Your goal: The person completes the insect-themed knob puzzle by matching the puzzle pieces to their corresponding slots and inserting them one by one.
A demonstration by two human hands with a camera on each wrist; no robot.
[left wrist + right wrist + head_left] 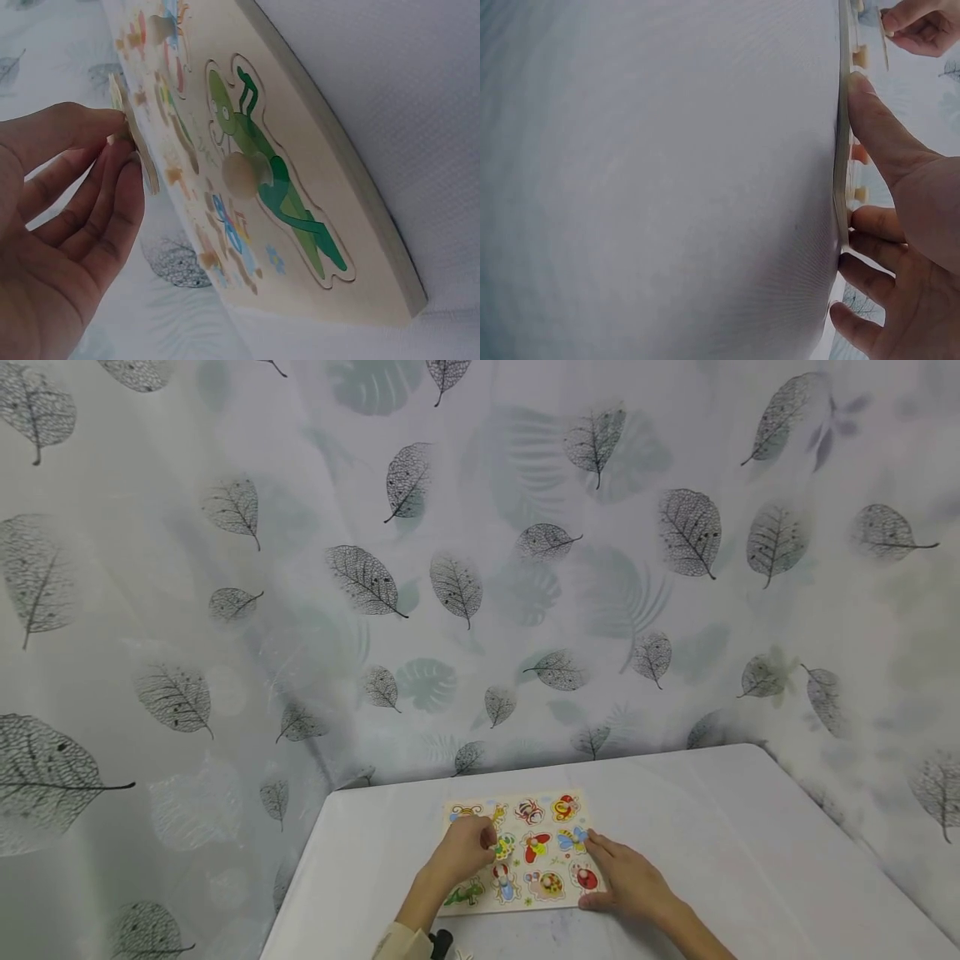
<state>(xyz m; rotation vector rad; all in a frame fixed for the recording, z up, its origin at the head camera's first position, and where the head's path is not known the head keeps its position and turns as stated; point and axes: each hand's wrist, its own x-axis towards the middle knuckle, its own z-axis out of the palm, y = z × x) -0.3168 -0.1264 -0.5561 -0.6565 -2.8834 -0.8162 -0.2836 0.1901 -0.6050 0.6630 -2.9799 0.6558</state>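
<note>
A wooden knob puzzle board (373, 262) with several painted insect pieces lies flat on the table. Thumb and fingertips of my left hand (463, 849) pinch a thin green and yellow puzzle piece (504, 846) by its knob. In the left wrist view this piece is tilted on edge, raised off the board; its picture is mostly turned away. Below it, a green grasshopper piece (281, 191) sits in its cutout. My right hand (632, 878) rests along the board's right edge, thumb at the near corner and fingers extended beside the blue-winged insect piece (572, 839).
A white cloth covers the table (720, 827) around the board. Behind and at the sides hangs a leaf-patterned curtain (495, 635). A small pale object (463, 955) shows at the bottom edge of the head view, near the black strap (442, 942) on my left wrist.
</note>
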